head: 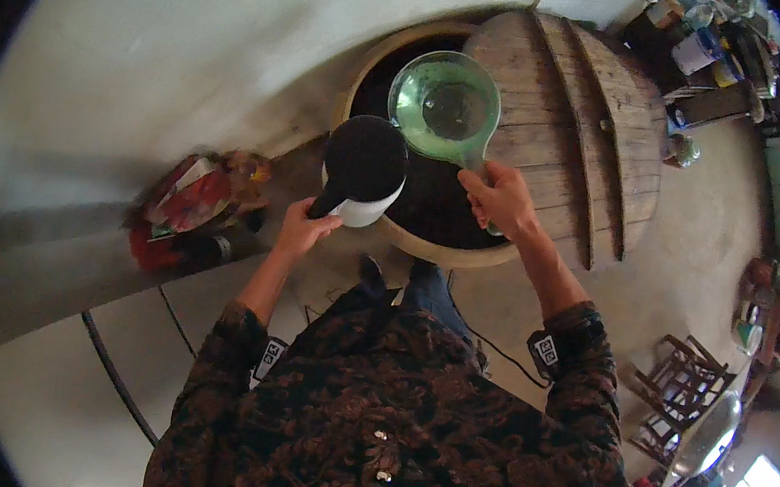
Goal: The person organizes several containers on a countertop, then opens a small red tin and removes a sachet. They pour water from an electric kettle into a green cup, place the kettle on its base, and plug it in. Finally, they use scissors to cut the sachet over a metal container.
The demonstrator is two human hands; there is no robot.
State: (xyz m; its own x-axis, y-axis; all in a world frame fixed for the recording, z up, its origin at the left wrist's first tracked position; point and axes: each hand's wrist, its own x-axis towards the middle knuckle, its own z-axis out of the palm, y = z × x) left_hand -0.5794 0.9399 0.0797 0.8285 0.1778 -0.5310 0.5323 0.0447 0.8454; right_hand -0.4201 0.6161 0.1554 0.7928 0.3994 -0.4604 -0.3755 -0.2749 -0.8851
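Note:
My left hand grips the black handle of a white kettle-like jug. Its round top is black, and I cannot tell if that is a lid or a dark inside. In my right hand is the handle of a translucent green plastic water ladle, its bowl facing up. Whether the bowl holds water is hard to tell. Both vessels are close together over a large vat with a tan rim and a dark interior. A round plank lid with two battens covers the vat's right part.
A pale wall rises beyond and left of the vat. Red and mixed bags sit on a ledge at left. Wooden chairs stand at lower right. Cluttered containers fill the upper right. A black cable crosses the floor.

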